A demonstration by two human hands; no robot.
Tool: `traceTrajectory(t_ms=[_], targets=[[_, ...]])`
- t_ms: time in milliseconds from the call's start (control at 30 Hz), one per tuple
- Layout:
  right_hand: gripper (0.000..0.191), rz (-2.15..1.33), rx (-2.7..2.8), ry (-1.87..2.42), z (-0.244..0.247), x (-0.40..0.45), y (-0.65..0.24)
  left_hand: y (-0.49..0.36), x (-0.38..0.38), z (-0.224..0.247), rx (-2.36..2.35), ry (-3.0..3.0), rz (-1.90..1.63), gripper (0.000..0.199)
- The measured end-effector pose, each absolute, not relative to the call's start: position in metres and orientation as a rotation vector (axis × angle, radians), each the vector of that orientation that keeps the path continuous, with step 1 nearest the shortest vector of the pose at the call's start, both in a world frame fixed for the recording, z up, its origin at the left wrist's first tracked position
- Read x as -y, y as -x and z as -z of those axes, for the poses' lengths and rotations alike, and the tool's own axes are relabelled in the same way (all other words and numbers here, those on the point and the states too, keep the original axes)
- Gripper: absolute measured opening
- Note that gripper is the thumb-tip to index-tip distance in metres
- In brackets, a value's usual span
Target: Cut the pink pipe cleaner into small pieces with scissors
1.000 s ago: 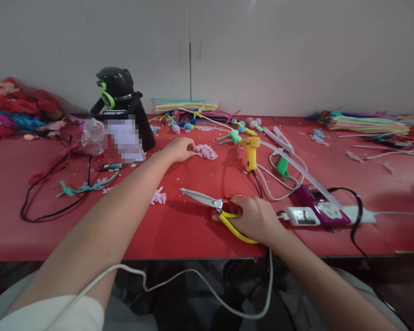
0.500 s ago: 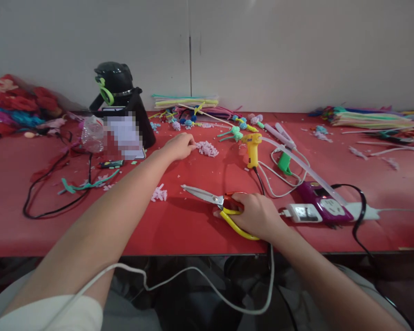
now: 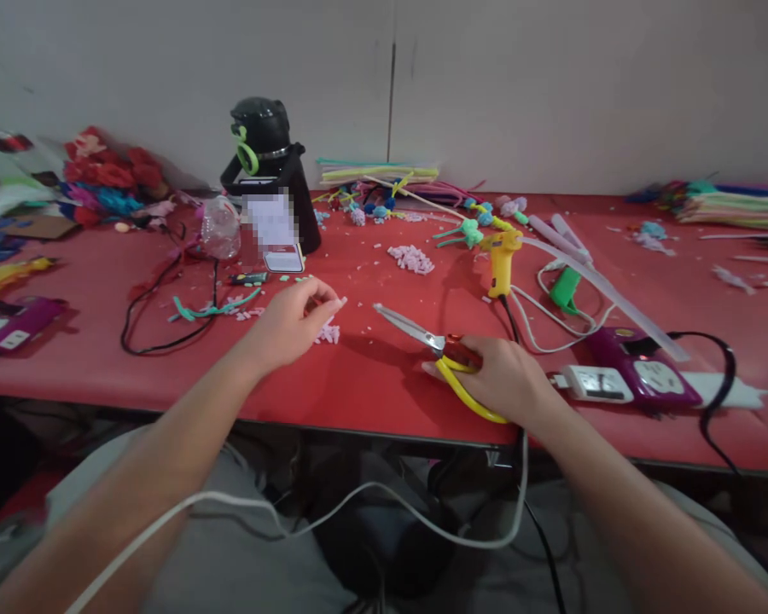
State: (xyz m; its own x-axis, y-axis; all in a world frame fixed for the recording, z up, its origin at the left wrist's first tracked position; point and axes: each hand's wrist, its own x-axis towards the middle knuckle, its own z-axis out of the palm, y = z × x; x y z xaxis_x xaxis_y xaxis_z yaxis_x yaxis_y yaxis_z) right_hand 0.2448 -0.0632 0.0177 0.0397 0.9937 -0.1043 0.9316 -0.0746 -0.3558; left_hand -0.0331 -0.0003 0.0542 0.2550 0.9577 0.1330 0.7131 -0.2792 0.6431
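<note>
My right hand (image 3: 503,379) grips a pair of scissors (image 3: 451,362) with yellow and red handles. Their silver blades look closed and point to the far left, low over the red table. My left hand (image 3: 294,320) is closed in a pinch on a small pale pink fuzzy piece (image 3: 341,302), seemingly a cut bit of pipe cleaner. Just under those fingertips lies a small heap of pink pieces (image 3: 328,333), partly hidden by the hand. A larger heap of pink pieces (image 3: 410,258) sits farther back on the table.
A yellow glue gun (image 3: 500,263) and a purple power strip (image 3: 640,367) with cables are on the right. A black bottle (image 3: 272,170) with a phone (image 3: 283,256) before it stands back left. Pipe cleaner bundles (image 3: 384,173) lie along the wall. A white cable (image 3: 358,490) hangs across my lap.
My left hand has come back from the far pink heap toward the near one, a pink piece pinched in it. My right hand still holds the scissors. The view has turned left.
</note>
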Motion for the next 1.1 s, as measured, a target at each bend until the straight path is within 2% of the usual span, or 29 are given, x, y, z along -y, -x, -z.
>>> traceTrajectory(t_ms=[200, 433, 667, 1100], targets=[[0.059, -0.719, 1.899, 1.915, -0.018, 0.067, -0.241, 0.006, 0.038, -0.027, -1.370, -1.932, -0.700, 0.018], [0.050, -1.218, 1.562, 1.547, -0.021, 0.064, -0.222, -0.013, 0.044, -0.019, -1.271, -2.019, -0.648, 0.016], [0.044, -1.301, 1.647, 1.398, -0.022, 0.061, -0.210, -0.016, 0.046, -0.018, -1.237, -1.927, -0.582, 0.014], [0.042, -1.372, 1.569, 1.370, -0.019, 0.061, -0.212, -0.018, 0.043, -0.014, -1.175, -1.860, -0.599, 0.014]])
